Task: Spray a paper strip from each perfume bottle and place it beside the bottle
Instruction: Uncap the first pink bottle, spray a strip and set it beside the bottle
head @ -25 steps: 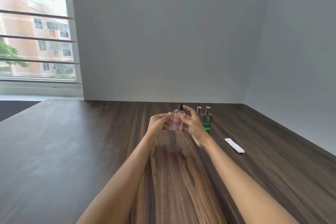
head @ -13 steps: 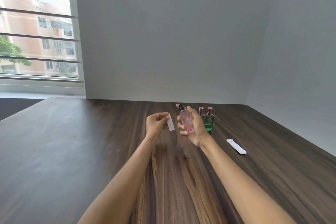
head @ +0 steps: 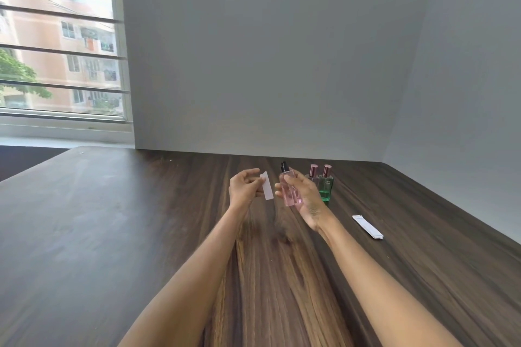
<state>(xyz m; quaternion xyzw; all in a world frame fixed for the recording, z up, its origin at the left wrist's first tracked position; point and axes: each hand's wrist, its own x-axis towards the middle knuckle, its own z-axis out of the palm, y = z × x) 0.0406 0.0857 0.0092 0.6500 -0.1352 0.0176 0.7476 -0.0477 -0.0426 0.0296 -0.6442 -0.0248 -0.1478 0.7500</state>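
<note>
Left hand (head: 244, 188): grip pinching a white paper strip (head: 267, 185), held upright above the worktop (head: 112, 234). Right hand (head: 306, 197): grip closed around the pink perfume bottle (head: 289, 190), at 3 o'clock of the strip. Green bottle (head: 325, 184) and another bottle (head: 313, 175) stand behind; spare strips (head: 367, 226) at 4 o'clock.

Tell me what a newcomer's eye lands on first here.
Mid-table, the right hand holds a pink perfume bottle up, facing a white paper strip pinched in the left hand. Behind stand two capped bottles, the green bottle nearest; spare strips lie to the right.
</note>
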